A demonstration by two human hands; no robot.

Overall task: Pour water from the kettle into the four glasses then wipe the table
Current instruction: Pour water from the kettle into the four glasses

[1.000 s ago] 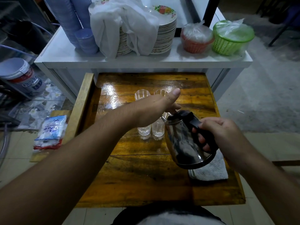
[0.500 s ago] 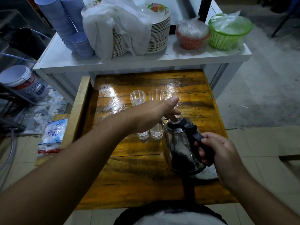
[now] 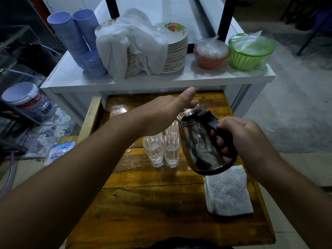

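My right hand (image 3: 246, 139) grips the black handle of a steel kettle (image 3: 201, 144), which hangs tilted to the left above the wooden table (image 3: 152, 209), its spout toward the glasses. My left hand (image 3: 165, 112) reaches across with fingers on the kettle's lid (image 3: 195, 112), thumb raised. Clear glasses (image 3: 161, 148) stand clustered in the table's middle, just left of the kettle; the far ones are partly hidden by my left hand. A folded grey-white cloth (image 3: 228, 191) lies on the table's right side below the kettle.
Behind the table stands a white counter (image 3: 71, 78) with stacked blue cups (image 3: 75, 38), plates (image 3: 176, 51) under a white cloth, an orange basket (image 3: 210, 56) and a green basket (image 3: 249, 51). A paint bucket (image 3: 28, 101) and a plastic packet (image 3: 59, 153) lie at left.
The kettle has been lifted off the table beside the cloth and tilted left toward the glasses. My left hand stayed on the lid and rose with it.
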